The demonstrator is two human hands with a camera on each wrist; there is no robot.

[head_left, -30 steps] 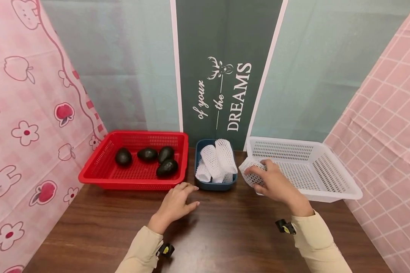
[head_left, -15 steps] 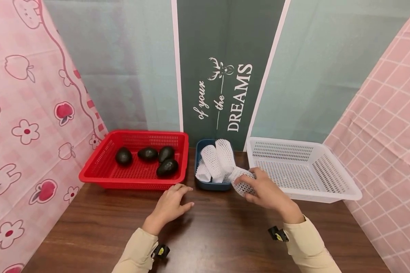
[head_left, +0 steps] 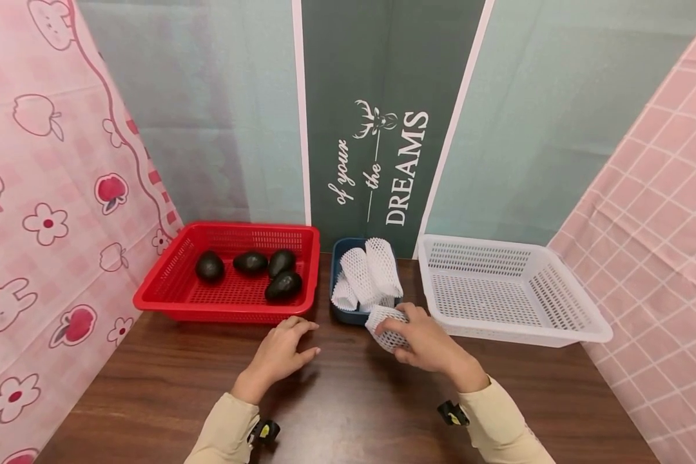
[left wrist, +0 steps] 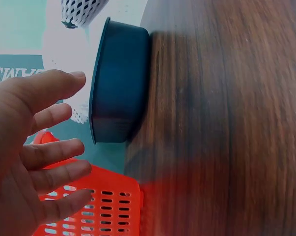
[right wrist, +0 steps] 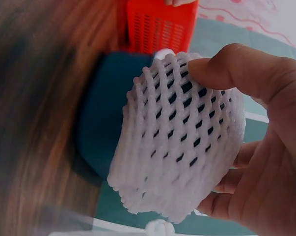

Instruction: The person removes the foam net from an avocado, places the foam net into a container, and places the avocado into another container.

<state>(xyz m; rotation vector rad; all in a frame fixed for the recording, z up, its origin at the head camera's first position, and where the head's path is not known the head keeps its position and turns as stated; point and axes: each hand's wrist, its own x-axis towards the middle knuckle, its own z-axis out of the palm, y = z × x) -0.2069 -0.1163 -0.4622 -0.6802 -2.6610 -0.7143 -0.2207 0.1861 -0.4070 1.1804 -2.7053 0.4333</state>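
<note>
My right hand (head_left: 426,340) grips a white foam net sleeve (head_left: 387,327) just in front of the small blue bin (head_left: 354,317). Dark patches show through its mesh (right wrist: 179,118) in the right wrist view, like an avocado inside, though most of it is covered. The thumb presses one side and the fingers curl round the other. More white foam net sleeves (head_left: 364,274) lie in the bin. My left hand (head_left: 275,353) hovers over the table before the red basket, fingers spread and holding nothing; the left wrist view shows its fingers (left wrist: 59,152) apart.
Several dark avocados (head_left: 251,262) lie in the red basket (head_left: 226,316) on the left. A white basket (head_left: 516,330) stands on the right. All three containers sit on the brown wooden table (head_left: 348,412), against a green cloth backdrop (head_left: 238,129).
My right hand has carried the foam net sleeve leftward, from the white basket's near-left corner to the front of the blue bin. My left hand has drawn slightly back towards me and left.
</note>
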